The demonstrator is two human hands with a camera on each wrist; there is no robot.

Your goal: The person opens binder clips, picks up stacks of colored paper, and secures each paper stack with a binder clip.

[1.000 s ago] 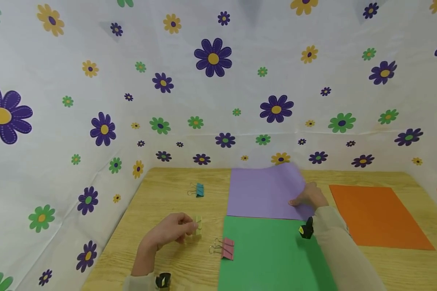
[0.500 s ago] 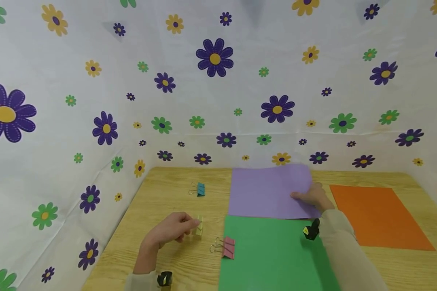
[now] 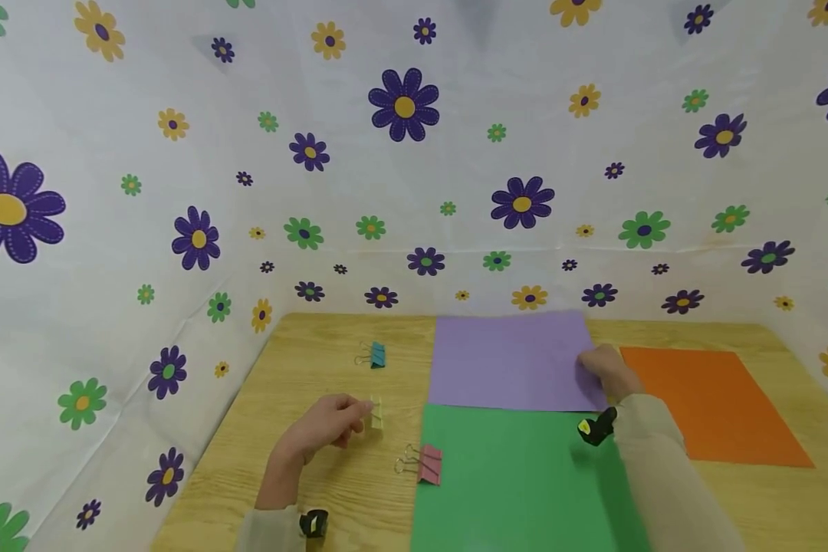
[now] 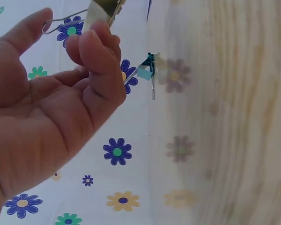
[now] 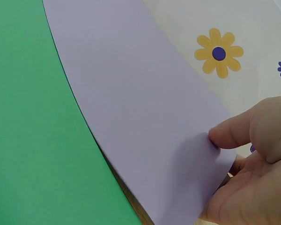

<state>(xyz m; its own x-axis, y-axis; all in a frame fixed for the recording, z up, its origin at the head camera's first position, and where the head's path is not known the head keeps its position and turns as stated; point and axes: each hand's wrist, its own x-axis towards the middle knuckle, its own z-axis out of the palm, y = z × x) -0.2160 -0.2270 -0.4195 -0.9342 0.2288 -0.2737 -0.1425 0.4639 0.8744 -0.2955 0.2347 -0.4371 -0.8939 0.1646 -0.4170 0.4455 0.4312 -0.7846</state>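
My left hand holds a pale yellow binder clip above the left part of the table. In the left wrist view the clip shows at the fingertips, with a wire handle touching the index fingertip. At the purple sheet of paper, my right hand pinches the right edge, thumb on top and fingers underneath. The right wrist view has that edge bent up a little beside the green sheet. A pink binder clip sits at the green sheet's left edge.
A teal binder clip rests on the wooden table at the back left. To the right lies an orange sheet. White flowered cloth hangs behind and along the sides of the table.
My right hand has moved right along with the purple sheet's right side, and its raised, curled far corner now lies flatter. The left hand keeps hold of the yellow binder clip, almost still.
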